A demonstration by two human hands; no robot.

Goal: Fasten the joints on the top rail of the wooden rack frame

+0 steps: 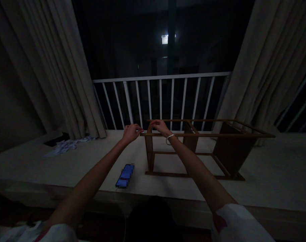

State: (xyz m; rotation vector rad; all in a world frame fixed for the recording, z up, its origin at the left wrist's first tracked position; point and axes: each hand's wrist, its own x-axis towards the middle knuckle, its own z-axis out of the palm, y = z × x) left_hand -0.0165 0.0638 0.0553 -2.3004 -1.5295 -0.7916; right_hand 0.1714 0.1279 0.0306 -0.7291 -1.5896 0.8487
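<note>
Dim ledge (67, 161) before railing (160, 78): wooden frame (193, 148), long axis left-right. Both hands at its left end; left hand (131, 131) and right hand (160, 126) pinch top rail. Phone (125, 175) nearer.

Lit phone (125, 175) at six o'clock on pale ledge (281, 171); crumpled papers (67, 145) and dark flat object (54, 138) at nine. White railing (160, 97) at twelve, flanked by curtains (54, 67). Distant light (165, 38) beyond, in darkness.
</note>
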